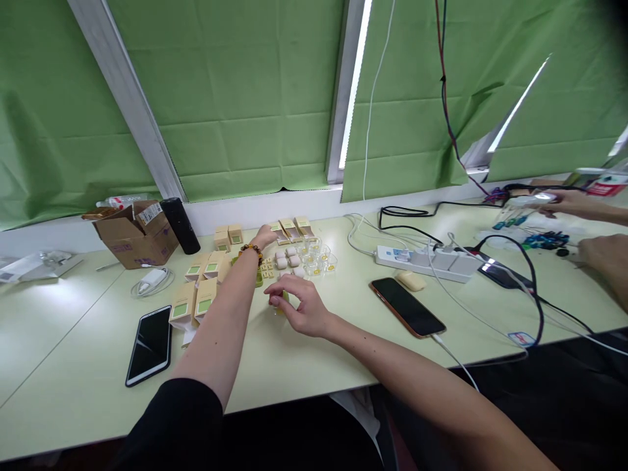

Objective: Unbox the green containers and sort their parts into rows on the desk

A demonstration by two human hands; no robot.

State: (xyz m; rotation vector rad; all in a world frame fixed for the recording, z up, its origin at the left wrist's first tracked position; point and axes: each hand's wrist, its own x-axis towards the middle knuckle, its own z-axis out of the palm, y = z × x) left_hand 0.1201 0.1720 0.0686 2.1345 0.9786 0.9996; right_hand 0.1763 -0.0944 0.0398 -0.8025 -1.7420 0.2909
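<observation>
My left hand reaches to the back of the table beside a row of small open tan boxes; its fingertips are hidden. Nearer to me, my right hand is closed in a pinch on a small clear container with yellow-green showing, partly hidden by the fingers. Between the hands lie several pale pink rounded pieces, tiny yellow pieces and clear containers with yellow bits inside. A green tray is partly covered by my left forearm.
More tan boxes stand left of my forearm, near a phone. A cardboard box and black cylinder are behind. To the right are a charging phone, a power strip, cables, and another person's hands.
</observation>
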